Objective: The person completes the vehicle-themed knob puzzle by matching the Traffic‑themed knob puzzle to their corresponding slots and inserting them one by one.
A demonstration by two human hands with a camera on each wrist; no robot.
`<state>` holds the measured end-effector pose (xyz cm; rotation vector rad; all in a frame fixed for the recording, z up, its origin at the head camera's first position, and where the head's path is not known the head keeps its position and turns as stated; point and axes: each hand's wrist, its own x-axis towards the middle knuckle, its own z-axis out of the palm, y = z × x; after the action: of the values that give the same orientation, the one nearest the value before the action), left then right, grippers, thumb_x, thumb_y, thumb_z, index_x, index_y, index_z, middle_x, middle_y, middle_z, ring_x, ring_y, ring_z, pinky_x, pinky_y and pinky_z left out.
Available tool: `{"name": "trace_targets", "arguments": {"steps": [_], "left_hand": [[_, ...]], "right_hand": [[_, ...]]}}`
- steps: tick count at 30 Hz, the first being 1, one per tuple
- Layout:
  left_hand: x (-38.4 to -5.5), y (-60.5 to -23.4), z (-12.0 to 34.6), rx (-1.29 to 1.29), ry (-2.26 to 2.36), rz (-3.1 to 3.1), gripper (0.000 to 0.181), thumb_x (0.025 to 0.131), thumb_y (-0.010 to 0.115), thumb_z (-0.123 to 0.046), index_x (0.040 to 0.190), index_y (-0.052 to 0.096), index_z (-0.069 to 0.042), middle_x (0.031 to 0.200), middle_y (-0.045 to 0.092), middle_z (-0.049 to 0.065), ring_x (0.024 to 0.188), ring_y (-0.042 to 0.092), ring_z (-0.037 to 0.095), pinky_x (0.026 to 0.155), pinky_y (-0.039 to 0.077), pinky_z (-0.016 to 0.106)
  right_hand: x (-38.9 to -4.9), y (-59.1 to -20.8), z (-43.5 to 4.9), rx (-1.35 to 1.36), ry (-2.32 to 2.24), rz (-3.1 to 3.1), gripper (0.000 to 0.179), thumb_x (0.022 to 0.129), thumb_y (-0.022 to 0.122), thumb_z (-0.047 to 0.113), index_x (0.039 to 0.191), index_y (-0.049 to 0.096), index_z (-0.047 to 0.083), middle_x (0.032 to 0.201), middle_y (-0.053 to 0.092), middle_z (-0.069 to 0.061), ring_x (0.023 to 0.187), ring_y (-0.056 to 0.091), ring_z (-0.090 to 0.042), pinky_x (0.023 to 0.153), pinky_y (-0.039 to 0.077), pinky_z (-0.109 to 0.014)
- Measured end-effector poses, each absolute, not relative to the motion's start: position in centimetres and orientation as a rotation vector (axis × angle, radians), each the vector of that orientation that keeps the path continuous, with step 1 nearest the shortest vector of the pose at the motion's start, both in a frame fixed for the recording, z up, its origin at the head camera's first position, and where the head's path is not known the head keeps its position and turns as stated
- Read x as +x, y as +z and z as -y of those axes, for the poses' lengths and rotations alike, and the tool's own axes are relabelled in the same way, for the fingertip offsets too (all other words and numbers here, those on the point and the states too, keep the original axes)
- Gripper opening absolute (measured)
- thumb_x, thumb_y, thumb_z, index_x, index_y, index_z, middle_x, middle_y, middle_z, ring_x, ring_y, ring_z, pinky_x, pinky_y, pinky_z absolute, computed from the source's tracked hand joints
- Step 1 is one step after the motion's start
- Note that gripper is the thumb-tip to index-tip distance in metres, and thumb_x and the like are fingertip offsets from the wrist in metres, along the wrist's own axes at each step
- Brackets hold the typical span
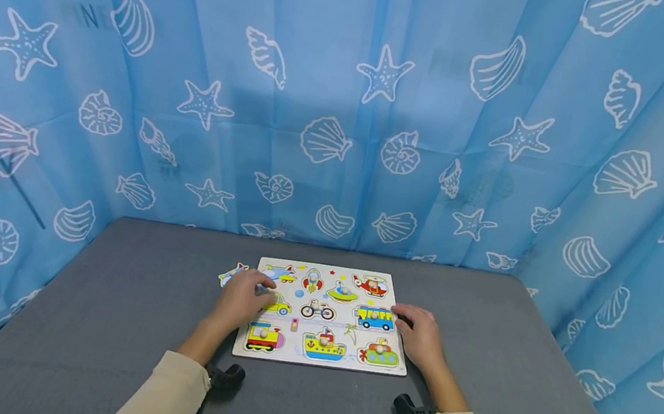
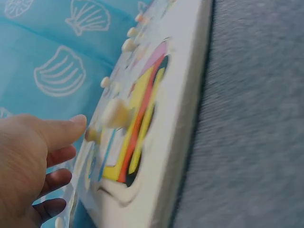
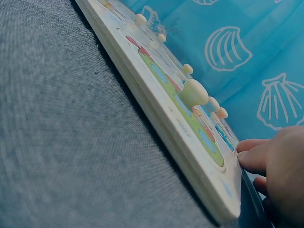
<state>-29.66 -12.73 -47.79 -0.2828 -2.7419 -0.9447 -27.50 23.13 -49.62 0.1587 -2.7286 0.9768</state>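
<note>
A wooden knob puzzle board (image 1: 345, 336) with vehicle pieces lies on the table. My left hand (image 1: 242, 299) is over the board's left edge by the yellow car piece (image 1: 280, 305); in the left wrist view its fingers are loosely bent with nothing visible between them. Beyond that hand, a plane piece (image 1: 232, 274) lies off the board to the left, partly covered. My right hand (image 1: 421, 335) touches the board's right edge with its fingertips near the blue bus piece (image 1: 375, 318). The train piece (image 2: 135, 128) and the green submarine piece (image 3: 183, 107) fill the near corners.
A grey cloth-covered table (image 1: 314, 412) extends around the board. Behind it hangs a blue curtain (image 1: 335, 186) with white shells and starfish. Wooden knobs stand up from the pieces, such as the submarine's knob (image 3: 194, 93). Black wrist devices (image 1: 225, 377) sit on both wrists.
</note>
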Motion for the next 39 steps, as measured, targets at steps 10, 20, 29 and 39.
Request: {"name": "trace_targets", "arguments": {"steps": [10, 20, 29, 39], "left_hand": [[-31.1, -48.7, 14.9, -0.066, -1.019, 2.577, 0.013, 0.085, 0.076, -0.014, 0.096, 0.075, -0.008, 0.094, 0.063, 0.006, 0.085, 0.05, 0.024, 0.074, 0.043, 0.04], [-31.4, -49.3, 16.8, 0.057, -1.009, 2.466, 0.015, 0.082, 0.078, -0.009, 0.095, 0.074, -0.004, 0.098, 0.062, 0.013, 0.093, 0.053, 0.031, 0.079, 0.041, 0.048], [-31.7, -49.4, 16.9, 0.127, -1.002, 2.496, 0.02, 0.082, 0.077, -0.01, 0.101, 0.074, -0.004, 0.106, 0.06, 0.015, 0.105, 0.053, 0.034, 0.088, 0.041, 0.05], [-32.0, -49.8, 17.3, 0.228, -1.011, 2.441, 0.018, 0.08, 0.078, -0.009, 0.096, 0.073, -0.001, 0.108, 0.059, 0.02, 0.106, 0.051, 0.039, 0.09, 0.039, 0.051]], "right_hand": [[-27.6, -49.6, -23.2, 0.148, 0.974, 2.734, 0.03, 0.095, 0.059, 0.005, 0.124, 0.065, 0.001, 0.129, 0.059, -0.02, 0.127, 0.043, -0.038, 0.103, 0.032, -0.057], [-27.5, -49.5, -23.1, 0.146, 0.979, 2.733, 0.029, 0.095, 0.059, 0.005, 0.124, 0.065, 0.0, 0.129, 0.059, -0.02, 0.126, 0.043, -0.038, 0.103, 0.032, -0.057], [-27.4, -49.4, -23.1, 0.144, 0.975, 2.734, 0.029, 0.095, 0.059, 0.005, 0.123, 0.066, 0.0, 0.127, 0.06, -0.019, 0.126, 0.044, -0.037, 0.103, 0.032, -0.057], [-27.5, -49.5, -23.1, 0.15, 0.997, 2.726, 0.029, 0.095, 0.059, 0.004, 0.123, 0.065, 0.0, 0.128, 0.06, -0.019, 0.126, 0.043, -0.037, 0.104, 0.031, -0.056]]}}
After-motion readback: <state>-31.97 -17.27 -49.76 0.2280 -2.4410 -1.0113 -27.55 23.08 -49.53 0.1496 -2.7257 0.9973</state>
